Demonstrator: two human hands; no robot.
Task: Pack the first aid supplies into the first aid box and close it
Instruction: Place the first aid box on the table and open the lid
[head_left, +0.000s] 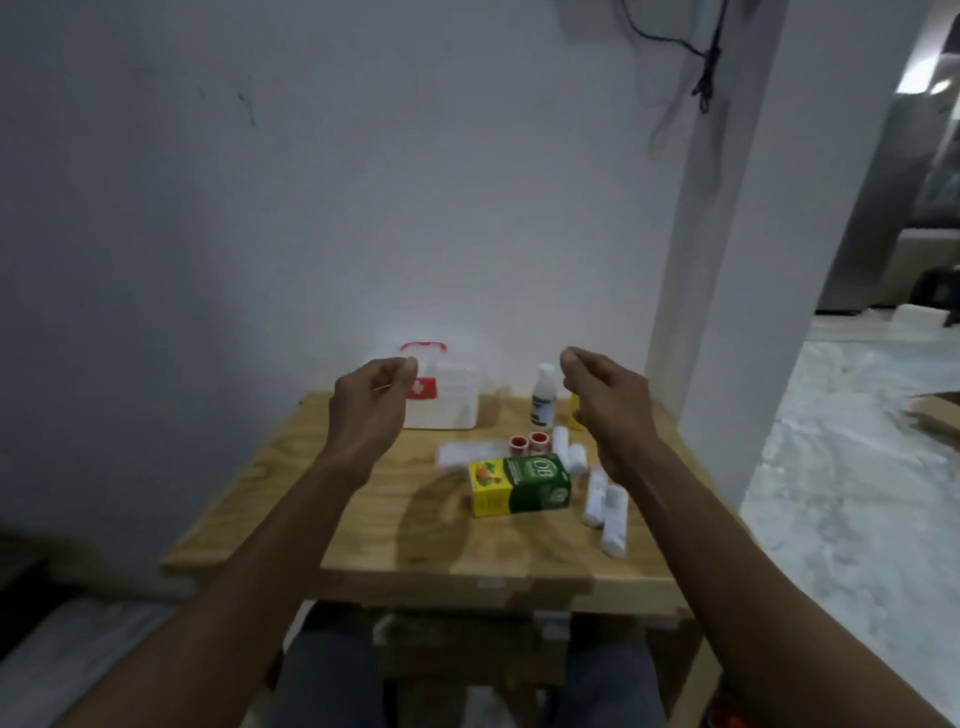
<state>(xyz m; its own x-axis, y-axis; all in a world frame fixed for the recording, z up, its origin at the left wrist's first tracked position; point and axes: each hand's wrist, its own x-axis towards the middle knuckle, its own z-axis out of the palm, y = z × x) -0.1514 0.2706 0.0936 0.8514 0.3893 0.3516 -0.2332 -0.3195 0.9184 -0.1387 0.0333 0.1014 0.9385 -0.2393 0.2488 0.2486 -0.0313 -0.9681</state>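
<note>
The first aid box (441, 387) stands at the centre of the frame, at the back of the wooden table (363, 525), lid down — its contents cannot be seen. It looks like light, stiff plastic, best taken by its red handle (423, 347) or its sides.

The supplies lie loose to its lower right: a white bottle (543, 397), two small tape rolls (528, 442), wrapped gauze rolls (605, 512) and a green and yellow carton (519, 485). All seem light. The gauze should be soft, the bottle smooth and tippable, and the carton crushable, so it is best held by its long sides.

The left hand (371, 397) and right hand (605, 397) hover above the table, fingers loosely curled — neither has hold of anything. Nothing looks packed yet.
</note>
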